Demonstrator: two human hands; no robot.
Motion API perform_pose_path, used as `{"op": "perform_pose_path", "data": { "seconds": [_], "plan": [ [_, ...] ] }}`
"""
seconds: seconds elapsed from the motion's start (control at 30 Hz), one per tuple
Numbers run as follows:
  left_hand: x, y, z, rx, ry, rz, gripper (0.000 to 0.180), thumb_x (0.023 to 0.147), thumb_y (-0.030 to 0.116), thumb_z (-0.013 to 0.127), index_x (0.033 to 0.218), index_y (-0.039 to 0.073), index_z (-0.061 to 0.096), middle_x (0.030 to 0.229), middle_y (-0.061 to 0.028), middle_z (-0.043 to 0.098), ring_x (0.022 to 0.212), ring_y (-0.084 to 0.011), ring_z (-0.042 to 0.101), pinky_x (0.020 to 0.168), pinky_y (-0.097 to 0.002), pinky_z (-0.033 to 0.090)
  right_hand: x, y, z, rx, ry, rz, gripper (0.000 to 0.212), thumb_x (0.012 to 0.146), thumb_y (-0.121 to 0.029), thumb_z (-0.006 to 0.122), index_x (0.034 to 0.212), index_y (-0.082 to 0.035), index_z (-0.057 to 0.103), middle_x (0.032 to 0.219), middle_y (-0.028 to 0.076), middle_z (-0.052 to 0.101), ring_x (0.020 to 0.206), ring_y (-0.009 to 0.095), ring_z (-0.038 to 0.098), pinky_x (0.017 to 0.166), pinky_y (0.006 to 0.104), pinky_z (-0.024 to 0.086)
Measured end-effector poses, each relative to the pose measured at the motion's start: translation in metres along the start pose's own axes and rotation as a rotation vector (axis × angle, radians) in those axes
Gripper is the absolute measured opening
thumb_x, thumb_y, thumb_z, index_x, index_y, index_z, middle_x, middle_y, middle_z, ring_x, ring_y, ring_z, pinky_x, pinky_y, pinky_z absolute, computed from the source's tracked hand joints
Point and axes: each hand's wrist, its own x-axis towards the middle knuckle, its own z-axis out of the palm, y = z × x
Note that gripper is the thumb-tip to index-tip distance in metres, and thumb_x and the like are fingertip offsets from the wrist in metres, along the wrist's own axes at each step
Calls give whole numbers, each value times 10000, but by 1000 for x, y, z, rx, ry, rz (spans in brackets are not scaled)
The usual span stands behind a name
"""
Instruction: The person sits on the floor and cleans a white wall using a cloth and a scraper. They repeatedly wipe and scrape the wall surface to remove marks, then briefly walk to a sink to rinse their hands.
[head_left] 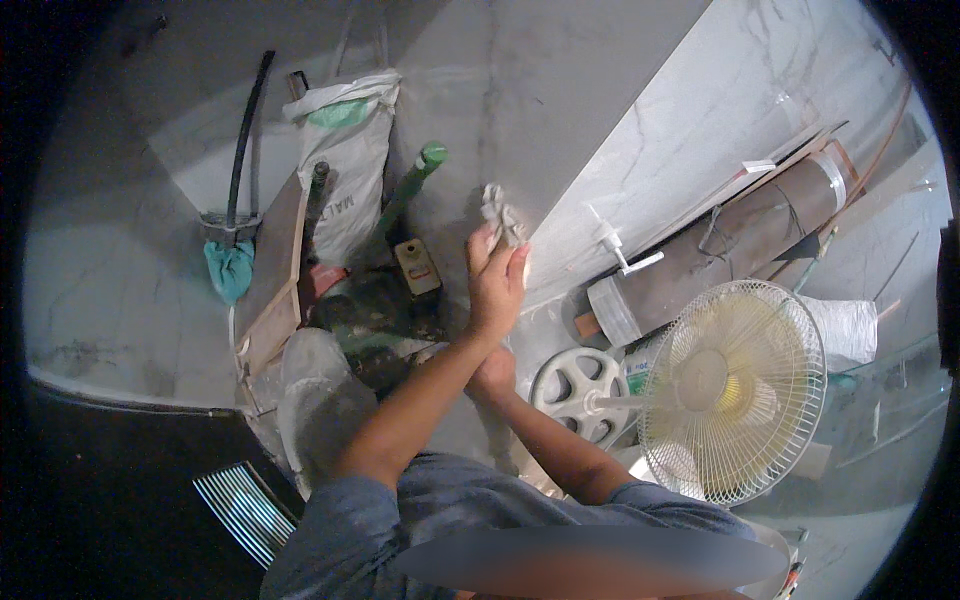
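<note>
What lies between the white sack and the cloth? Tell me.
In the head view, a green round-topped pole shows between the white sack and the cloth.

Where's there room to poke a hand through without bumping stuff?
The grey surface looks bare above the crumpled cloth in the left hand, between the white sack and the marbled panel. That panel has bare room too, between the grey and the white tap. It's crowded around the fan, brown cylinder and green bar.

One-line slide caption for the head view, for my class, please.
Left hand gripping crumpled pale cloth, right hand partly hidden by the left forearm, fan to the right.
</note>
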Motion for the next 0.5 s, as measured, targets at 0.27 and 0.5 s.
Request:
{"op": "perform_pose_path", "data": {
  "seconds": [0.27, 0.5],
  "plan": [
    [138, 110, 11, 4, 149, 416, 323, 927, 90, 716, 1241, 14, 707, 1295, -207, 566, 1182, -406, 529, 1031, -483, 421, -2, -13, -6, -35, 45, -24, 297, 867, -283, 713, 1097, -111, 635, 1036, 173, 697, 935, 429, 666, 807, 520, 521],
    [43, -11, 3, -28, 93, -173, 285, 997, 184, 669, 1198, -17, 699, 1222, -192, 646, 1101, -353, 629, 1004, -428, 477, -2, -13, -10, 67, 73, -16, 151, 915, -193, 646, 1013, -87, 601, 975, 183, 678, 901, 442, 649, 745, 546, 501]
  ]
}}
